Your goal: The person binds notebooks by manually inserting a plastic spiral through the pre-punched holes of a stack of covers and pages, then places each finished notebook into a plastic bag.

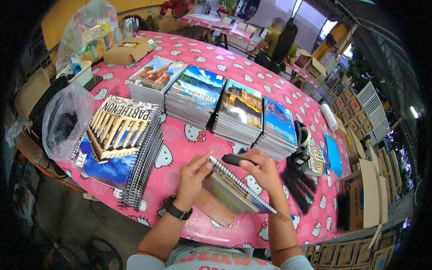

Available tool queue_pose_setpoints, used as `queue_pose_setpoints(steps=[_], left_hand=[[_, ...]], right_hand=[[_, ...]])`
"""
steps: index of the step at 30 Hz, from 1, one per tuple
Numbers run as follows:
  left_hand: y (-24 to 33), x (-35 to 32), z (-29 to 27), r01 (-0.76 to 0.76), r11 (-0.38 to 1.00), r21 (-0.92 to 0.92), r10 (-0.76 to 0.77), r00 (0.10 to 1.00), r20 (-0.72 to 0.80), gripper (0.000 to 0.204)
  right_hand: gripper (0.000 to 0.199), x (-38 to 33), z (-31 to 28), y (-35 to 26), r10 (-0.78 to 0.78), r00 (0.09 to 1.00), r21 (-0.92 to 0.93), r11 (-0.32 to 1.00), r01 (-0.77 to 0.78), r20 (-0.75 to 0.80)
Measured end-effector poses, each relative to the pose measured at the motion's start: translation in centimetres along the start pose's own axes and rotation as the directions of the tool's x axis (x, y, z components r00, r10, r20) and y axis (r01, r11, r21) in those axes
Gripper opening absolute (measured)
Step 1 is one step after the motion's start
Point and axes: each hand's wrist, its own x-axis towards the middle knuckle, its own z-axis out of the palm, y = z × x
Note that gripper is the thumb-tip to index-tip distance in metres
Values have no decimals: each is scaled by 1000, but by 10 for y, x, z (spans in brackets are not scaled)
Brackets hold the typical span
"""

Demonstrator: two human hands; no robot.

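My left hand [193, 174] pinches the upper left corner of a spiral notebook [231, 191], tilted over the table's near edge. Along its upper edge runs a wire coil [245, 185], and a loose brown coil end [282, 217] sticks out past the lower right corner. My right hand [264, 170] is closed around a black-handled tool [234, 159], its tip close to the coil's left end; I cannot make out its kind. Beneath the notebook shows a brown wooden-looking piece [215, 207]. Right of my right hand lies a bundle of black coils [299, 184].
Several stacks of notebooks [193, 92] line the pink patterned table [180, 155]. A leaning pile of coil-bound notebooks [114, 139] lies left, beside a plastic bag [67, 119]. Tape rolls [306, 135] and a blue sheet [333, 153] sit right. An open carton [366, 193] stands beyond the right edge.
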Motion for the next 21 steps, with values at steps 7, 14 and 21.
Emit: queue_pose_setpoints(steps=[7,14,21], left_hand=[[-2,-4,5,60,998,-34,-60,998,2,31],[32,-5,25,-242,935,261,211,967,143,25],[71,-29,86,-396,845,359,243,883,401,17]], right_hand=[[29,-6,13,57,-130,991,-389,914,112,-19],[35,-73,-50,-40,-168,981,-132,979,155,-93],[28,-92,-22,-70,-186,919,-16,981,192,-349]])
